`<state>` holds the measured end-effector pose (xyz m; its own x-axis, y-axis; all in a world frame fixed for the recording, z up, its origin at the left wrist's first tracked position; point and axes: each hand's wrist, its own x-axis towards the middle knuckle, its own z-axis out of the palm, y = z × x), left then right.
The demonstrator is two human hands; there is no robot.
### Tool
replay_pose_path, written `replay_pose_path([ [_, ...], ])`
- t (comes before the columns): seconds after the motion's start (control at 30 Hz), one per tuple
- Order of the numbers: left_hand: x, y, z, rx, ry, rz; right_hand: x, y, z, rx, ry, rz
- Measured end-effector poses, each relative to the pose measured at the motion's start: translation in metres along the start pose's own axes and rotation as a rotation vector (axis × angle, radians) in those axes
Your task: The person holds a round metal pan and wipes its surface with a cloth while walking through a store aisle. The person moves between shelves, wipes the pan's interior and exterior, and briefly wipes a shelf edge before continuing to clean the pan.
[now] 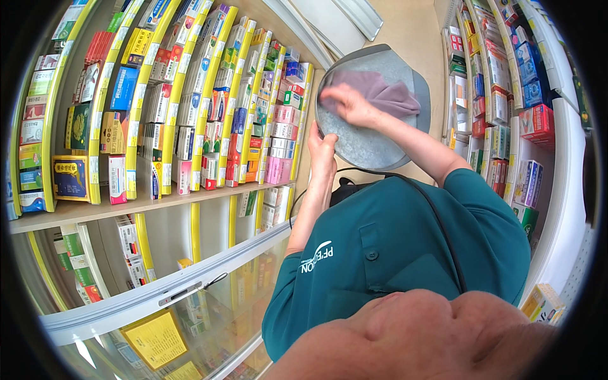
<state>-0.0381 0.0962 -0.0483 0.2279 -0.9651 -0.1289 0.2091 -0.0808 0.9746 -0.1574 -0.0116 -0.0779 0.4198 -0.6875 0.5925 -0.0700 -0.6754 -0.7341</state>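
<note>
My left hand point(324, 146) grips the near left edge of a rounded grey seat-like panel point(365, 154) with a mottled surface, its thumb on the rim. My right hand point(351, 104) is over the panel's left part, partly blurred, fingers apart and bent, with nothing seen between them. Beside and partly beneath it, a crumpled mauve cloth point(392, 97) lies on the panel. Whether the fingertips touch the cloth or the panel cannot be told. A darker grey plastic part point(422, 95) shows behind the panel's right side.
Shelves of medicine boxes point(156, 99) with yellow label strips stand at left, above a glass-fronted cabinet point(228, 285) with a metal frame. More stocked shelves point(498, 95) line the right. White panels point(332, 23) lean ahead at the left. A black cable point(441, 213) crosses my teal shirt.
</note>
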Motion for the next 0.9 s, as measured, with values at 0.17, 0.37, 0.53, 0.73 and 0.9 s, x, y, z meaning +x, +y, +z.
replay_pose_path([
  [0.17, 0.012, -0.014, -0.013, -0.095, 0.041, 0.009, -0.04, -0.029, -0.018, 0.496, -0.703, 0.276],
  [0.37, 0.015, 0.016, -0.003, -0.018, 0.106, 0.136, -0.051, 0.007, -0.076, 0.127, -0.265, 0.599],
  [0.53, 0.018, 0.025, -0.01, 0.123, 0.154, 0.193, -0.031, 0.019, -0.157, 0.919, 0.475, 0.474],
  [0.73, 0.025, 0.037, -0.005, 0.22, 0.171, 0.302, -0.046, 0.06, -0.121, 0.309, 0.459, 0.6],
  [0.9, 0.039, 0.045, -0.004, 0.381, 0.138, 0.437, -0.011, 0.099, -0.09, -0.359, 0.394, 0.704],
])
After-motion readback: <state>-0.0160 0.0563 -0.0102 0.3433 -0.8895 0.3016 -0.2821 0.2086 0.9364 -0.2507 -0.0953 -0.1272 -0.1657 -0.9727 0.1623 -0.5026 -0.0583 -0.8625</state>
